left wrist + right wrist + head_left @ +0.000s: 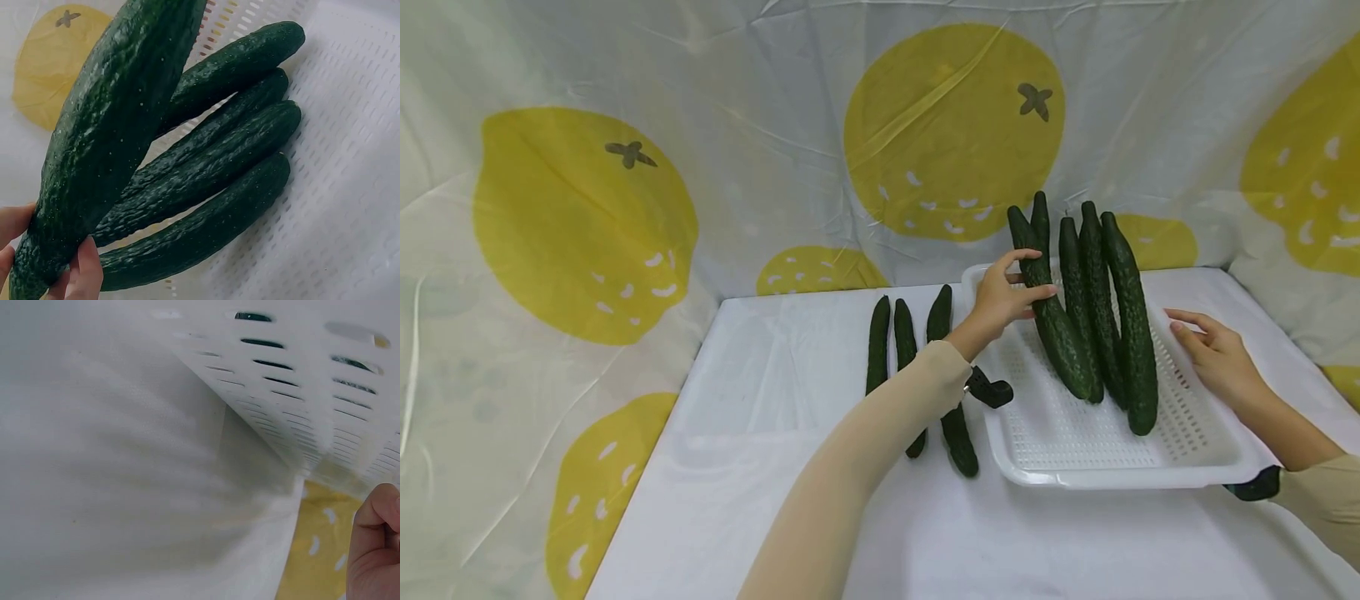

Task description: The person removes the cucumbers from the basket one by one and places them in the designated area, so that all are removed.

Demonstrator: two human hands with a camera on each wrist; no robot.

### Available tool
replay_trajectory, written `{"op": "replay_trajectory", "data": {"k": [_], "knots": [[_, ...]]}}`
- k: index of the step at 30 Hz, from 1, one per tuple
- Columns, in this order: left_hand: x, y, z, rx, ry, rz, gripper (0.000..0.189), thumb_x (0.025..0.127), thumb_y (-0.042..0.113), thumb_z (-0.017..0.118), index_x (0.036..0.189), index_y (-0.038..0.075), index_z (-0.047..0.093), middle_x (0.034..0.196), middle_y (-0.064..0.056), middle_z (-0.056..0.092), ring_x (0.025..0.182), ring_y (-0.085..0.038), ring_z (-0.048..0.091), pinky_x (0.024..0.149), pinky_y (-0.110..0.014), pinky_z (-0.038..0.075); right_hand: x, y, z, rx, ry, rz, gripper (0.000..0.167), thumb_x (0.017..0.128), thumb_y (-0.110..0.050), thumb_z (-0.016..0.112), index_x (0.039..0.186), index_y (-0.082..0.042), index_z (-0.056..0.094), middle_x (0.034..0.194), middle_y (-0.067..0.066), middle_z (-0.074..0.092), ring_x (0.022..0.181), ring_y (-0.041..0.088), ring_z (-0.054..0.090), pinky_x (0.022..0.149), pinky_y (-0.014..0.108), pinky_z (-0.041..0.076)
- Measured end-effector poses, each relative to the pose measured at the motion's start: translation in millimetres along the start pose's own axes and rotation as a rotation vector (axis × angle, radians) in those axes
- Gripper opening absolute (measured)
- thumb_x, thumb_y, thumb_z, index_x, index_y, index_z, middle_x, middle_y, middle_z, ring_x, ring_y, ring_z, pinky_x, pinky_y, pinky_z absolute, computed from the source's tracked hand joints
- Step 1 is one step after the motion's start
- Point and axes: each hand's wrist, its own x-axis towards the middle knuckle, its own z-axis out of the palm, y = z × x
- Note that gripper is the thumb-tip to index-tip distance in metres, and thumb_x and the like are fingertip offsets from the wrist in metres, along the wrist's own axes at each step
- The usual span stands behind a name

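Note:
My left hand pinches a dark green cucumber near its far end, between thumb and fingers. In the left wrist view that cucumber slants across close to the camera, above the others. Beneath and beside it, several more cucumbers lie lengthwise in a white perforated plastic basket, their far ends at its back rim. At the basket's right rim my right hand holds on, thumb toward the inside; the right wrist view shows its bent thumb beside the slotted wall, other fingers mostly hidden.
Three cucumbers lie on the white-covered table left of the basket, partly hidden by my left forearm. Behind the table hangs a pale curtain with yellow lemon prints. Black wrist straps show on both arms.

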Motion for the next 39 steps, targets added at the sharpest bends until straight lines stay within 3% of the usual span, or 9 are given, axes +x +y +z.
{"op": "replay_trajectory", "data": {"k": [4,7,11,16,22,28,32,35,39], "knots": [[-1.1,5.1,-5.3,-0.055,-0.005,-0.012,0.049,0.083,0.007,0.083,0.127,0.023,0.066,0.117,-0.004,0.058,0.094,-0.015,0.064,0.064,-0.039,0.062,-0.1,-1.1,-0.5,0.005,-0.012,0.020,0.053,0.107,-0.037,0.047,0.149,-0.004,0.044,0.093,-0.030,0.057,0.092,-0.015,0.041,0.101,0.047,0.039],[-2.4,9.3,-9.3,-0.087,-0.012,-0.025,0.048,0.083,0.007,0.083,0.126,0.025,0.067,0.116,-0.006,0.058,0.088,-0.018,0.067,0.066,-0.040,0.062,0.2,-1.5,-0.1,0.001,-0.018,0.027,0.054,0.107,-0.037,0.045,0.150,-0.004,0.042,0.111,-0.003,0.068,0.095,-0.015,0.041,0.102,0.063,0.033],[-4.1,15.3,-14.3,-0.116,-0.015,-0.043,0.047,0.084,0.008,0.082,0.125,0.026,0.068,0.119,-0.009,0.058,0.086,-0.025,0.069,0.070,-0.043,0.062,0.0,-1.4,0.6,-0.017,-0.007,0.015,0.053,0.107,-0.037,0.046,0.150,-0.005,0.043,0.124,0.019,0.063,0.095,-0.017,0.041,0.104,0.043,0.039],[-6.6,22.6,-21.7,-0.139,-0.025,-0.055,0.049,0.084,0.008,0.082,0.128,0.025,0.067,0.125,-0.011,0.058,0.087,-0.028,0.069,0.076,-0.048,0.060,0.5,0.0,0.5,-0.004,0.011,-0.017,0.050,0.106,-0.035,0.049,0.146,-0.004,0.048,0.093,-0.028,0.060,0.090,-0.018,0.042,0.072,0.008,0.036],[-12.2,29.5,-33.4,-0.158,-0.047,-0.058,0.048,0.085,0.008,0.081,0.127,0.027,0.067,0.132,-0.014,0.054,0.092,-0.030,0.068,0.076,-0.046,0.060,0.6,-0.3,1.1,-0.037,0.003,0.001,0.053,0.107,-0.037,0.047,0.148,-0.004,0.045,0.120,0.017,0.065,0.094,-0.019,0.041,0.096,0.032,0.043],[-19.9,35.6,-48.5,-0.165,-0.082,-0.054,0.049,0.085,0.006,0.080,0.129,0.026,0.066,0.132,-0.015,0.053,0.095,-0.032,0.067,0.077,-0.047,0.060,0.7,0.4,0.8,0.005,0.001,-0.007,0.051,0.106,-0.036,0.049,0.147,-0.005,0.047,0.097,-0.025,0.062,0.092,-0.019,0.042,0.079,0.010,0.038],[-24.8,38.0,-58.9,-0.159,-0.098,-0.051,0.051,0.086,0.006,0.080,0.131,0.025,0.065,0.129,-0.014,0.056,0.093,-0.033,0.067,0.078,-0.049,0.060,0.1,-1.5,1.7,-0.005,-0.020,0.023,0.055,0.107,-0.038,0.044,0.151,-0.004,0.041,0.128,0.022,0.061,0.114,-0.002,0.049,0.108,0.044,0.038],[-28.3,39.8,-67.7,-0.157,-0.101,-0.054,0.052,0.086,0.005,0.079,0.132,0.025,0.064,0.126,-0.013,0.057,0.093,-0.035,0.068,0.078,-0.049,0.060,0.0,-2.6,1.4,0.003,-0.034,0.034,0.057,0.108,-0.037,0.041,0.152,-0.002,0.037,0.137,0.043,0.039,0.132,0.028,0.045,0.107,0.068,0.026],[-29.9,39.2,-80.7,-0.159,-0.090,-0.061,0.052,0.086,0.004,0.079,0.132,0.024,0.064,0.124,-0.012,0.057,0.096,-0.036,0.068,0.075,-0.046,0.061,0.0,-2.2,1.4,-0.039,-0.005,-0.002,0.053,0.108,-0.034,0.044,0.149,0.000,0.041,0.129,0.042,0.049,0.113,0.011,0.056,0.098,0.027,0.045]]}}
